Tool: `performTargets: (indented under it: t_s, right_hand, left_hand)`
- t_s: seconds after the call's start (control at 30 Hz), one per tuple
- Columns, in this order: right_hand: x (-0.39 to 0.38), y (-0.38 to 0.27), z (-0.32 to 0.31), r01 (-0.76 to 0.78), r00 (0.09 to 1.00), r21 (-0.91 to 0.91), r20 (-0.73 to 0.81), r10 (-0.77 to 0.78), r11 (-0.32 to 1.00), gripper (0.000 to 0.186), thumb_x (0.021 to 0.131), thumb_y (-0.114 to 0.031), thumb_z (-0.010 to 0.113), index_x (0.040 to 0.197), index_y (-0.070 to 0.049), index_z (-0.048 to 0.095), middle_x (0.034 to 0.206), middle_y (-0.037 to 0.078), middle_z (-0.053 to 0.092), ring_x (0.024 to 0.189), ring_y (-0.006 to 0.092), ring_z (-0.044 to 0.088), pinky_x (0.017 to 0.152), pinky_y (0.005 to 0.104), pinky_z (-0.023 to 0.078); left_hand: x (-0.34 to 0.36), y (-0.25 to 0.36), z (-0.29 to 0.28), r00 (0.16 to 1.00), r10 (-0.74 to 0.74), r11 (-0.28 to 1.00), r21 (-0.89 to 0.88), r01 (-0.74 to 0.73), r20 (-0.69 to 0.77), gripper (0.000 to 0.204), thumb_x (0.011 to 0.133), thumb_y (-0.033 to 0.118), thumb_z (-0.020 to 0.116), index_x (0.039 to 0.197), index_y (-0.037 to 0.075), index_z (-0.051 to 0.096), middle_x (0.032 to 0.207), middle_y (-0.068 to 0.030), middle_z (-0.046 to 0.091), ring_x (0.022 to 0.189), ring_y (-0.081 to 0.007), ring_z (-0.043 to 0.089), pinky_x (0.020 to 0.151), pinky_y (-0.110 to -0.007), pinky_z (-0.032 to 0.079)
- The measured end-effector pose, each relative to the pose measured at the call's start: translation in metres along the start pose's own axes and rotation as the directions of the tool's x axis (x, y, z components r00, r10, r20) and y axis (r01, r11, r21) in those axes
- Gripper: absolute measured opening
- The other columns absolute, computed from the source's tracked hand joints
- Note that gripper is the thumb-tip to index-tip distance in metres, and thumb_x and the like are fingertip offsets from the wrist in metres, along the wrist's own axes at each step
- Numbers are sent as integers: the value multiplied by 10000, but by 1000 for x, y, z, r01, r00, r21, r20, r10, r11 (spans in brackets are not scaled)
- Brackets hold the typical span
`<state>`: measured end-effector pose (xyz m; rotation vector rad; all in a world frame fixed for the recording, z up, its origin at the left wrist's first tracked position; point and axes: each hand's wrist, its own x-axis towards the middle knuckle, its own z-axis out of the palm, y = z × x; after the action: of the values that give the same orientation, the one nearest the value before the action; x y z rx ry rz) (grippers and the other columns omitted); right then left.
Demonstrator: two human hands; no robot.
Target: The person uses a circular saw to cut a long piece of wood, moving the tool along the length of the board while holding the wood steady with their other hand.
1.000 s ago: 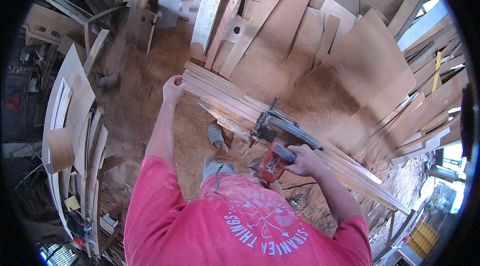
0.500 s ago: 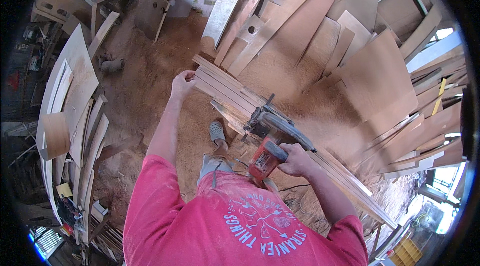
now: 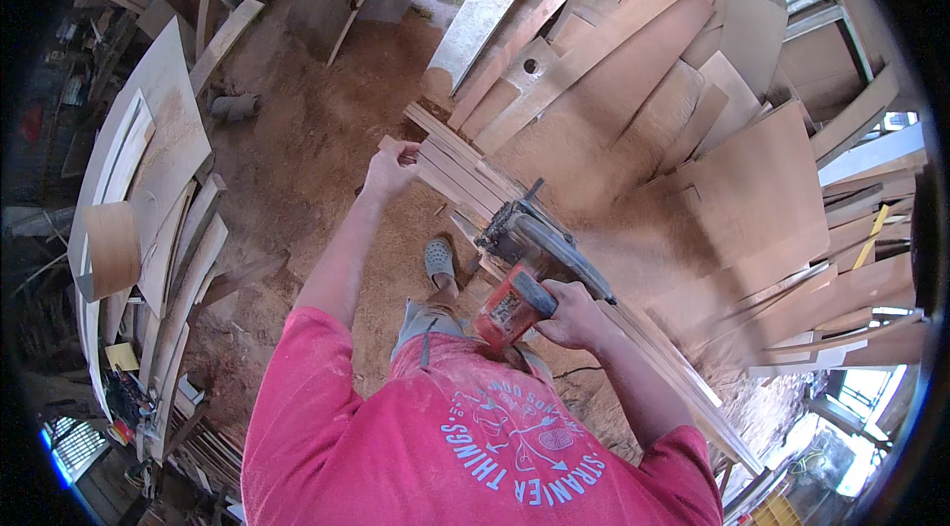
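Note:
My right hand [image 3: 572,316] is wrapped round the dark handle of a red circular saw [image 3: 513,306]. The saw rests across a stack of long, narrow wooden boards [image 3: 460,178] that runs diagonally beneath it. At the far left end of these boards my left hand [image 3: 394,172] is closed, thumb and fingers pinching a pale wooden strip [image 3: 388,143]. The strip's end sticks out past the fingers to the left of the boards. The saw's blade and the cut are hidden under its dark base and guard.
Sawdust covers the floor [image 3: 297,160]. Cut wooden panels [image 3: 757,199] and planks lie ahead and to the right. On the left, curved boards [image 3: 158,140] are stacked beside a curved wooden piece [image 3: 112,247]. My shoe [image 3: 438,259] is just below the boards; a dark cord [image 3: 579,370] trails near the saw.
My left hand has drawn the pale strip leftward, so its end now juts beyond the other boards. The saw stays on the boards in my right hand. The whole view has shifted slightly.

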<state>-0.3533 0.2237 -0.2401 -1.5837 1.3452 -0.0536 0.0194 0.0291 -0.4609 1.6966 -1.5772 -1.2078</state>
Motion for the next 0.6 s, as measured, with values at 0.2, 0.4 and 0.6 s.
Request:
performTargets:
  t_s: [0.2,0.4,0.6]
  right_hand:
    - [30,-22,2,38,999,-18,12,-38,999,367,700,-166,744,1000,13,629,933,286,679,966,494,659,856,537,529]
    - [62,-48,5,22,1000,8,14,-22,1000,354,695,-167,750,971,22,635,907,292,663,942,505,652,832,537,529]
    - [94,-67,9,68,998,-21,14,-68,997,373,688,-175,759,970,35,635,927,296,672,956,501,661,839,533,531]
  left_hand:
    - [-5,17,-9,998,-43,997,65,41,41,477,818,136,712,1288,61,736,1068,-118,792,964,-186,758,921,-340,598]
    - [-3,14,-14,998,-46,999,28,45,48,477,828,150,704,1293,49,728,1080,-121,783,987,-187,752,929,-336,593]
    - [0,11,-19,997,7,999,-35,-5,81,477,831,134,682,1296,39,720,1162,-148,767,1017,-223,750,945,-350,590]
